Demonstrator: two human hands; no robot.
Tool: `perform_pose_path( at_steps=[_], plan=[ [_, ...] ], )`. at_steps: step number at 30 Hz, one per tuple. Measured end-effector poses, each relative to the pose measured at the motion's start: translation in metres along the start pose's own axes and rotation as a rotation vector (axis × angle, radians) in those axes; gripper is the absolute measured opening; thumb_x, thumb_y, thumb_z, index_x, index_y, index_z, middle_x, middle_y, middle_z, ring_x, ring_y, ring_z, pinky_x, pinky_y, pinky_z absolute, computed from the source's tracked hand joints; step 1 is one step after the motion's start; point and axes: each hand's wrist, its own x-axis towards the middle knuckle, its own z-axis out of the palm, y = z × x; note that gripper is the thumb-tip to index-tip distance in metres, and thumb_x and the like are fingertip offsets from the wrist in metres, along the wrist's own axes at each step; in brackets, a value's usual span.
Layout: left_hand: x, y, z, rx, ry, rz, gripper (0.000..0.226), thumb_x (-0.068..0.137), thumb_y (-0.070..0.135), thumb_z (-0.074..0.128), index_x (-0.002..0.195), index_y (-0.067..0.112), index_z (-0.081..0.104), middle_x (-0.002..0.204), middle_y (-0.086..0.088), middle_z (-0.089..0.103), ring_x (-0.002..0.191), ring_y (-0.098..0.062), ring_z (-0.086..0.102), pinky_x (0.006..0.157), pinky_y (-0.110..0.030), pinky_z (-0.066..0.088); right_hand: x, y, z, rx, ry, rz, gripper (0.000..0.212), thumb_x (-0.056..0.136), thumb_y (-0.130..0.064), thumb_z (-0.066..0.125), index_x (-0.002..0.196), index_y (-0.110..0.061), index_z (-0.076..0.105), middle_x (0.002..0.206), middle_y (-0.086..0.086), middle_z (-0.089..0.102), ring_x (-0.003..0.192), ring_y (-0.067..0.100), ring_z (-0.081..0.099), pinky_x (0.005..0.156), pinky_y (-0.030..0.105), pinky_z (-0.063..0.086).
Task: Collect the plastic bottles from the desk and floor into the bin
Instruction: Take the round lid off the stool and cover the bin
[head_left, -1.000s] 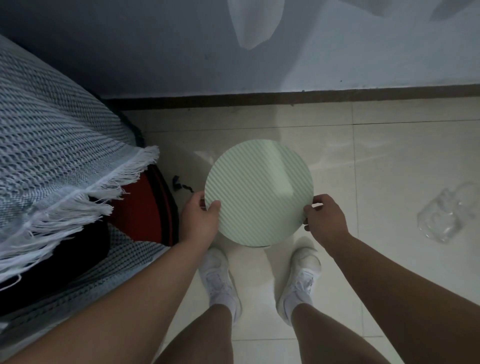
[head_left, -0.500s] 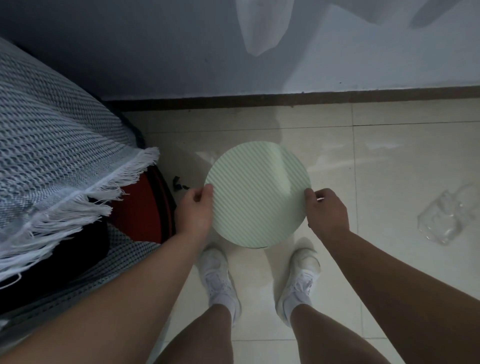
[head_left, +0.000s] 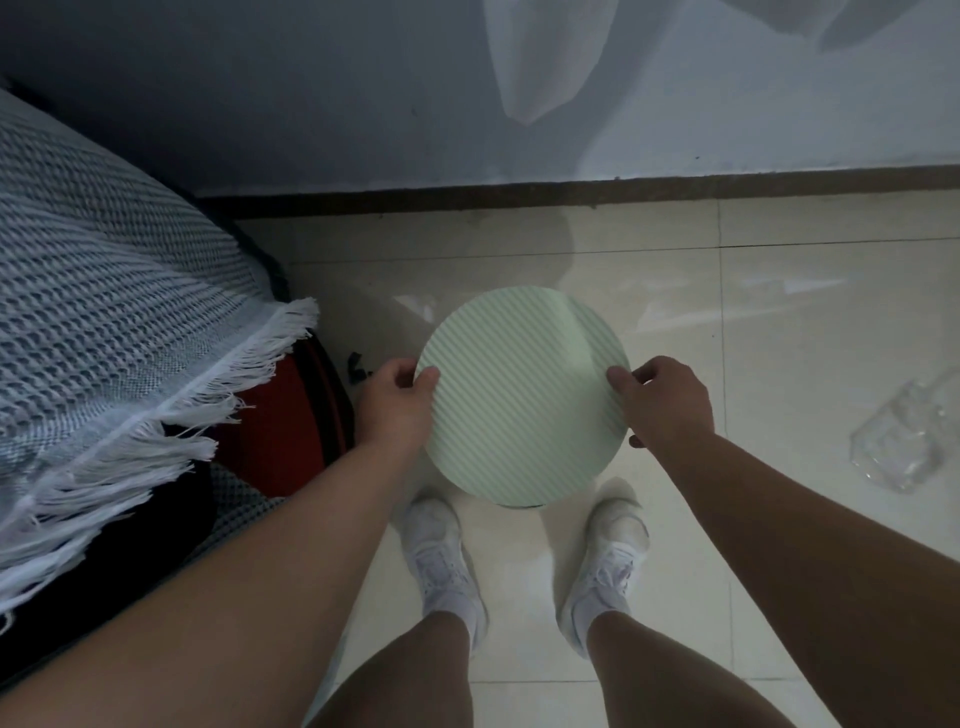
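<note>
Both hands (head_left: 530, 405) gripping striped green lid (head_left: 519, 400), clear bottle (head_left: 906, 441) on floor, no legible writing

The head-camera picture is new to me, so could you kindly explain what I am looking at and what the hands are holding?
The camera sits on a person's head and looks down, so you see their own arms, legs and white shoes on a pale tiled floor. There is no machine here, only two bare hands. The left hand and the right hand each pinch an opposite edge of a round, pale green striped lid, held roughly level above the floor in front of the feet. What is beneath it is hidden, so I cannot say whether it rests on a bin. To the right, a crushed clear plastic bottle lies on the floor, not yet collected. On the left is furniture draped with a grey woven blanket with a white fringe.
</note>
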Motion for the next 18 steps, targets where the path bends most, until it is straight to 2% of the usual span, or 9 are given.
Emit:
perform_pose_path(
  at_steps=[3, 6, 8, 12, 15, 18],
  plan=[
    [0.001, 0.001, 0.000, 0.003, -0.021, -0.036, 0.009, 0.096, 0.031, 0.067, 0.089, 0.026, 0.066, 0.082, 0.012, 0.068, 0.072, -0.009, 0.065, 0.072, -0.042, 0.062, 0.001, -0.001, -0.001, 0.002, -0.010, 0.006, 0.034, 0.085, -0.052, 0.064, 0.083, -0.018, 0.062, 0.069, 0.003, 0.072, 0.045, 0.025, 0.070, 0.066, 0.047, 0.064],
    [0.003, 0.004, 0.000, -0.026, -0.014, -0.057, 0.012, 0.094, 0.030, 0.070, 0.101, 0.023, 0.064, 0.085, 0.008, 0.064, 0.077, -0.017, 0.066, 0.077, -0.052, 0.063, 0.003, -0.001, -0.002, 0.017, -0.029, 0.005, 0.034, 0.085, -0.051, 0.066, 0.082, -0.017, 0.062, 0.069, 0.002, 0.072, 0.048, 0.024, 0.072, 0.064, 0.048, 0.065],
    [0.007, 0.005, 0.000, -0.051, -0.034, -0.082, 0.014, 0.093, 0.029, 0.071, 0.105, 0.023, 0.065, 0.086, 0.008, 0.065, 0.079, -0.018, 0.067, 0.077, -0.054, 0.063, 0.006, 0.000, -0.002, 0.041, -0.036, 0.011, 0.034, 0.084, -0.051, 0.068, 0.081, -0.017, 0.063, 0.068, 0.002, 0.072, 0.051, 0.024, 0.073, 0.063, 0.049, 0.065],
    [0.011, 0.000, -0.001, -0.045, -0.072, -0.094, 0.007, 0.094, 0.029, 0.070, 0.099, 0.024, 0.069, 0.085, 0.011, 0.068, 0.079, -0.013, 0.067, 0.085, -0.052, 0.062, 0.007, 0.004, 0.002, 0.096, -0.019, 0.017, 0.035, 0.081, -0.051, 0.071, 0.080, -0.017, 0.064, 0.065, 0.001, 0.070, 0.047, 0.023, 0.070, 0.063, 0.050, 0.065],
    [0.015, 0.000, -0.001, -0.034, -0.086, -0.109, 0.006, 0.094, 0.029, 0.071, 0.093, 0.023, 0.069, 0.084, 0.007, 0.068, 0.075, -0.014, 0.067, 0.073, -0.056, 0.064, 0.008, 0.006, 0.005, 0.199, -0.011, 0.031, 0.031, 0.077, -0.048, 0.076, 0.082, -0.020, 0.067, 0.071, 0.000, 0.070, 0.052, 0.023, 0.071, 0.061, 0.051, 0.065],
    [0.017, 0.000, 0.000, -0.042, -0.089, -0.124, 0.014, 0.092, 0.028, 0.073, 0.082, 0.024, 0.066, 0.080, 0.006, 0.067, 0.069, -0.012, 0.065, 0.064, -0.050, 0.064, 0.007, 0.007, 0.006, 0.201, -0.019, 0.016, 0.030, 0.079, -0.048, 0.075, 0.079, -0.020, 0.068, 0.069, -0.003, 0.069, 0.053, 0.021, 0.070, 0.060, 0.050, 0.065]
  ],
)
